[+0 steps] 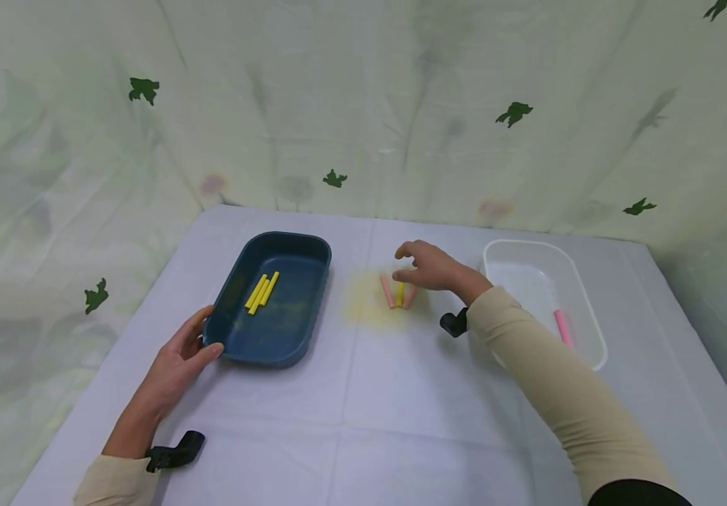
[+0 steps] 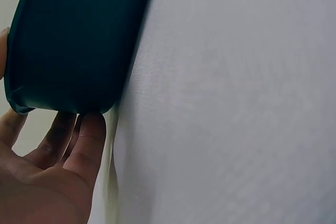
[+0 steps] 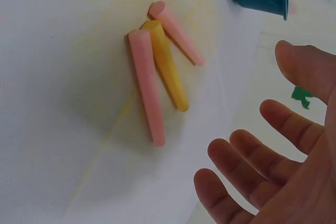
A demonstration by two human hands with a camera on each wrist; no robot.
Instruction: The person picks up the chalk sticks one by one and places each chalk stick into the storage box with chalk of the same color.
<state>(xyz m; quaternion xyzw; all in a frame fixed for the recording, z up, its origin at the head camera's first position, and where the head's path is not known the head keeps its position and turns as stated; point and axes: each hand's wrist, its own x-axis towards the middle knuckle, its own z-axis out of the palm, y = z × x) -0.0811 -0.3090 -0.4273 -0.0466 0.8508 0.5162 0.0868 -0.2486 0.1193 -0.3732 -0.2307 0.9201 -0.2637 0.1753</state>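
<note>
A dark blue tray [image 1: 281,330] stands at the left of the table with several yellow chalk sticks [image 1: 262,292] lying in it. My left hand [image 1: 176,365] holds its near left corner, thumb and fingers against the outside. Over the middle of the table my right hand [image 1: 433,267] hovers, fingers spread and holding nothing. Beneath and beside it lie two pink chalk sticks [image 3: 147,87] with a yellow chalk stick [image 3: 168,66] between them, their ends close together. The right wrist view shows a gap between the fingers and the chalk.
To the right stands a white tray [image 1: 528,267] with a pink chalk stick [image 1: 562,327] in it, partly behind the right forearm. Yellow dust marks the white tablecloth [image 1: 363,400] around the loose chalk. A patterned curtain [image 1: 370,105] hangs behind the table.
</note>
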